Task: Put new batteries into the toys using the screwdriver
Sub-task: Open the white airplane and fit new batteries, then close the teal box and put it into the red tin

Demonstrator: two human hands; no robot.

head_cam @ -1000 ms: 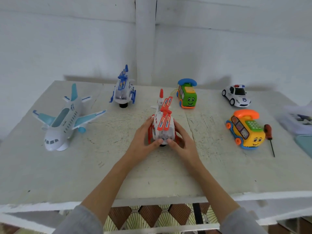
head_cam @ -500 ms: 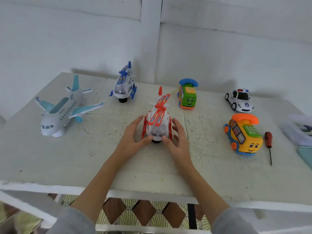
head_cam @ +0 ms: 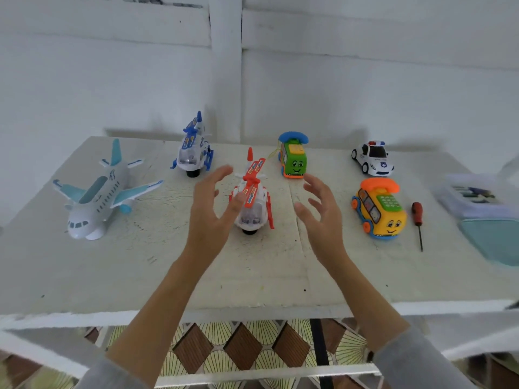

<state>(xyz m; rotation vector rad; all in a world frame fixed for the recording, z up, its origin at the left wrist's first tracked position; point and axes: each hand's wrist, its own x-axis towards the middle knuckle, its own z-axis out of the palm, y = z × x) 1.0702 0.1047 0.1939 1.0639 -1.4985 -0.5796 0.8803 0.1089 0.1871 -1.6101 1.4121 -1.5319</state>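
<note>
A red and white toy helicopter (head_cam: 254,203) stands upright in the middle of the white table (head_cam: 112,276). My left hand (head_cam: 210,209) hovers just left of it with fingers spread, partly in front of its left side. My right hand (head_cam: 320,217) is raised to its right, fingers spread, apart from it. Neither hand holds anything. The red-handled screwdriver (head_cam: 417,220) lies at the right, beside the yellow phone car (head_cam: 379,211).
A large white and teal airplane (head_cam: 98,197) sits at the left, a blue helicopter (head_cam: 193,153) and a green phone car (head_cam: 293,157) at the back, a police car (head_cam: 372,160) back right. A clear box (head_cam: 474,197) and a teal thing (head_cam: 497,242) lie at the right edge.
Both hands have let go of the red helicopter and lifted away from it, fingers spreading. The helicopter stays standing on the table.
</note>
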